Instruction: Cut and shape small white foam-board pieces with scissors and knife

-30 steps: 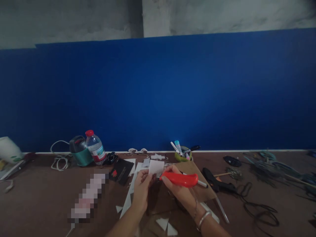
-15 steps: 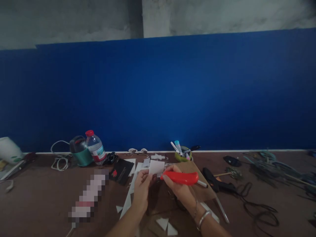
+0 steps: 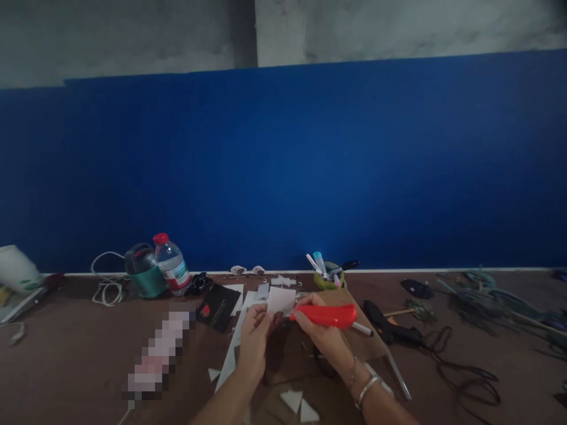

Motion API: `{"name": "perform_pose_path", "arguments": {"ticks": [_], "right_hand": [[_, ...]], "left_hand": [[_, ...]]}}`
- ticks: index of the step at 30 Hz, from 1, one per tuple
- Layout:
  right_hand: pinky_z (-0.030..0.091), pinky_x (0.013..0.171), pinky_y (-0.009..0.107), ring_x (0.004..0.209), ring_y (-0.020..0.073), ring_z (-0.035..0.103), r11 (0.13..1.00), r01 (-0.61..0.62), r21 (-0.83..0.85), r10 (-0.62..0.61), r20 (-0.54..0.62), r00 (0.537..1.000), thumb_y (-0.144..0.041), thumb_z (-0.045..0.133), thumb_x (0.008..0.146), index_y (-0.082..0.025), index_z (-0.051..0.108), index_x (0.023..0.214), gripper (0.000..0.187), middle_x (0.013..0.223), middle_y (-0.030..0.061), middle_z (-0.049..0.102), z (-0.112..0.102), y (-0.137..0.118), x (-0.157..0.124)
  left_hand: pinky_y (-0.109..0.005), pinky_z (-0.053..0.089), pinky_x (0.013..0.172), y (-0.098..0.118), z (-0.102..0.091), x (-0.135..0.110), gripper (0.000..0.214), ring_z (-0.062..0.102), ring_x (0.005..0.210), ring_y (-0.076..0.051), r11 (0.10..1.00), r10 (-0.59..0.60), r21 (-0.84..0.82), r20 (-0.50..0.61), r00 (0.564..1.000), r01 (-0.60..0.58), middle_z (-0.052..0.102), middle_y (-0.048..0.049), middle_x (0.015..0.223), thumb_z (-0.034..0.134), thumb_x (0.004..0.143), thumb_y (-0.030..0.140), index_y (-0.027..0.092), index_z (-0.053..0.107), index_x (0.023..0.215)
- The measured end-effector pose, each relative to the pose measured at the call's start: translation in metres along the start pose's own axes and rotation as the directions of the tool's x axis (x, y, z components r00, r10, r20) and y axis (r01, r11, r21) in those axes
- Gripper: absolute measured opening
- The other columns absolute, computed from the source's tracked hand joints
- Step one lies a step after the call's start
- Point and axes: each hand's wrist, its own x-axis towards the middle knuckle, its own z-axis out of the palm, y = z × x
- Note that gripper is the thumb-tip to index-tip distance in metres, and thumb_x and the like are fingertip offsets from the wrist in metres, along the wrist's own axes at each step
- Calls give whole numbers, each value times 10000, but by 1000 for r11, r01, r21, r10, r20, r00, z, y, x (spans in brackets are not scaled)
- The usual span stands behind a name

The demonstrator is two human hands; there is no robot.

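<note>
My left hand point(image 3: 253, 339) pinches a small white paper piece point(image 3: 280, 299) and holds it upright over the brown table point(image 3: 80, 354). My right hand point(image 3: 319, 337) is closed round the red handle of a cutting tool point(image 3: 325, 315), whose left end meets the paper's lower right edge. A silver bracelet sits on my right wrist. Below the hands lie a brown cardboard sheet point(image 3: 349, 307) and white paper offcuts point(image 3: 297, 404).
At the back left stand a red-capped water bottle point(image 3: 170, 264), a teal pot point(image 3: 144, 271) and a white cable point(image 3: 104, 289). A green cup of markers point(image 3: 326, 272) is behind my hands. A black glue gun point(image 3: 390, 324) with black cord point(image 3: 469, 378) lies right. A blue wall rises behind.
The red tool has risen slightly and shifted toward the paper; my right hand moved with it. The left hand and the paper piece have hardly moved.
</note>
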Motion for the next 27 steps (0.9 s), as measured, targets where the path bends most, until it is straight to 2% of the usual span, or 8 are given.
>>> {"name": "perform_pose_path", "arguments": {"ticks": [9, 13, 15, 17, 20, 22, 27], "right_hand": [[426, 723, 289, 711, 164, 560, 999, -20, 29, 19, 23, 1000, -204, 573, 727, -215, 504, 720, 71, 699, -34, 586, -2, 7, 5], [428, 724, 291, 721, 164, 549, 1000, -24, -14, 24, 17, 1000, -203, 573, 723, -217, 503, 721, 72, 715, -31, 570, -3, 10, 7], [431, 743, 302, 726, 170, 548, 999, 12, -34, -12, 11, 1000, -206, 580, 713, -217, 512, 722, 70, 718, -26, 560, -4, 13, 8], [420, 824, 332, 810, 190, 557, 994, 88, -69, -89, -9, 996, -199, 602, 689, -216, 527, 708, 79, 785, -3, 576, -4, 16, 10], [357, 953, 370, 1020, 224, 523, 974, 190, -122, -196, -40, 980, -173, 632, 646, -215, 542, 696, 110, 1026, 40, 579, -4, 23, 12], [367, 942, 374, 1043, 224, 521, 972, 197, -125, -202, -30, 979, -169, 633, 649, -212, 538, 712, 122, 1111, 49, 559, -3, 27, 13], [399, 892, 369, 981, 215, 568, 986, 139, -96, -138, 20, 990, -153, 615, 680, -203, 534, 729, 107, 1053, 50, 595, -6, 26, 13]], "left_hand": [[-293, 491, 766, 2, 2, -2, 285, 652, 716, -164, 1000, 0, 11, -7, 1000, 0, 701, -33, 737, 790, 598, 305, 158, 629, 781], [-309, 491, 779, -1, 0, -1, 313, 656, 729, -176, 1000, 1, 30, -9, 1000, -1, 703, -43, 755, 794, 587, 330, 158, 635, 794], [-311, 492, 769, -1, 0, 0, 316, 659, 730, -181, 999, -1, 40, -5, 1000, 1, 702, -46, 757, 791, 590, 343, 160, 632, 791], [-314, 494, 763, -1, 0, 0, 315, 662, 728, -185, 999, -1, 41, -5, 1000, 1, 702, -46, 757, 789, 591, 351, 162, 624, 781], [-318, 493, 773, -1, 1, -1, 316, 663, 729, -186, 1000, -2, 29, -7, 1000, 2, 702, -45, 752, 791, 589, 344, 161, 619, 781], [-316, 491, 783, -1, 0, -1, 302, 663, 742, -184, 1000, -1, 21, 3, 1000, 1, 704, -47, 763, 785, 606, 330, 159, 618, 792], [-310, 489, 775, -3, -1, 0, 293, 664, 729, -181, 1000, -4, 23, 2, 1000, 3, 705, -44, 754, 783, 611, 318, 158, 619, 794]]}}
